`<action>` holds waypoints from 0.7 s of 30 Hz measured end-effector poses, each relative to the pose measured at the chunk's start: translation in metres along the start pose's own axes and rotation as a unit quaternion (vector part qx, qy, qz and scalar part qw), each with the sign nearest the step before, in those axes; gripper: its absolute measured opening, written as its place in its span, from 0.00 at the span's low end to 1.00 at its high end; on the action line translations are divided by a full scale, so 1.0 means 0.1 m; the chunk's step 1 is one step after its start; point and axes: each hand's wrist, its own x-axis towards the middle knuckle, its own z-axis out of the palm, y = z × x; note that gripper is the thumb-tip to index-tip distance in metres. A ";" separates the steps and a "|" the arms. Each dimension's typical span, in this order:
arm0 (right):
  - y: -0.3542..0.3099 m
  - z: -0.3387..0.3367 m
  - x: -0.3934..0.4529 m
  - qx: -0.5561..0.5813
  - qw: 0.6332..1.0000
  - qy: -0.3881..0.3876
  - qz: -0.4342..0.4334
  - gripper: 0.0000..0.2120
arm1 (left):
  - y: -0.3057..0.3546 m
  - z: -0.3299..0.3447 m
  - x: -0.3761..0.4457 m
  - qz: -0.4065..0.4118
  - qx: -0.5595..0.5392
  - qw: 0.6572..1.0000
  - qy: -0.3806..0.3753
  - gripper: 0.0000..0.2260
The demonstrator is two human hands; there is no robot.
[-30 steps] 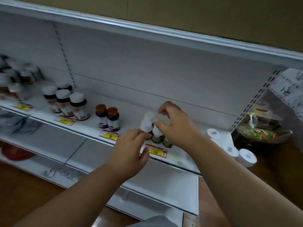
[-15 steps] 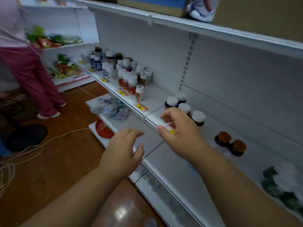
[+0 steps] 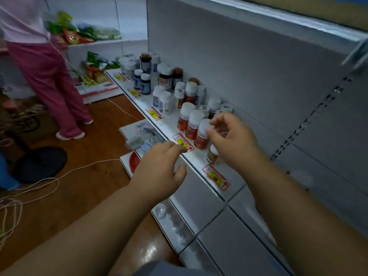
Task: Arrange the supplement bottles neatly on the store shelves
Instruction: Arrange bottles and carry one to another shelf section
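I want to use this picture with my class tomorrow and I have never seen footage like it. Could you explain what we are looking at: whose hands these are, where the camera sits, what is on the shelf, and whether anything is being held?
The camera is worn on a person's head, looking forward and down at their own bare hands. The shelf carries white-capped supplement bottles and yellow-and-red price tags. The right hand reaches to the red-labelled bottle at the near end of a row, fingertips at its cap; whether it grips is unclear. The left hand hovers by the shelf edge, holding nothing. Another person stands in the aisle.
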 end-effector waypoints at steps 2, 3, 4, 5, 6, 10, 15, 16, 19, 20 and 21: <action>0.12 0.09 0.38 -0.038 0.998 0.032 0.025 0.06 | -0.19 0.02 0.31 0.018 -0.013 1.000 -0.005 0.16; 0.21 0.14 0.57 -0.072 0.996 0.047 0.029 0.05 | -0.28 0.05 0.45 0.032 -0.017 0.999 -0.012 0.16; 0.31 0.18 0.77 -0.105 0.993 0.052 0.032 0.05 | -0.39 0.07 0.60 0.046 -0.018 0.999 -0.020 0.15; 0.42 0.24 0.96 -0.136 0.989 0.044 0.040 0.08 | -0.49 0.09 0.75 0.062 -0.020 0.997 -0.029 0.15; 0.54 0.29 1.14 -0.167 0.984 0.026 0.056 0.11 | -0.60 0.10 0.91 0.082 -0.025 0.996 -0.036 0.14; 0.86 0.58 1.60 -0.256 0.956 -0.060 0.133 0.16 | -0.93 0.13 1.57 0.169 -0.039 0.981 -0.087 0.15; 0.89 0.64 1.82 -0.275 0.944 -0.036 0.180 0.09 | -1.08 0.17 2.10 0.229 -0.062 0.962 -0.132 0.18; 0.87 0.63 1.85 -0.280 0.940 -0.039 0.193 0.08 | -1.09 0.19 2.16 0.241 -0.067 0.958 -0.140 0.18; 0.85 0.61 1.91 -0.293 0.927 -0.044 0.228 0.07 | -1.13 0.27 2.26 0.269 -0.089 0.949 -0.137 0.16; 0.84 0.62 1.91 -0.288 0.927 -0.038 0.239 0.09 | -1.14 0.29 2.28 0.277 -0.097 0.947 -0.134 0.15; 0.85 0.62 1.91 -0.280 0.927 -0.029 0.248 0.12 | -1.14 0.31 2.30 0.288 -0.102 0.943 -0.133 0.15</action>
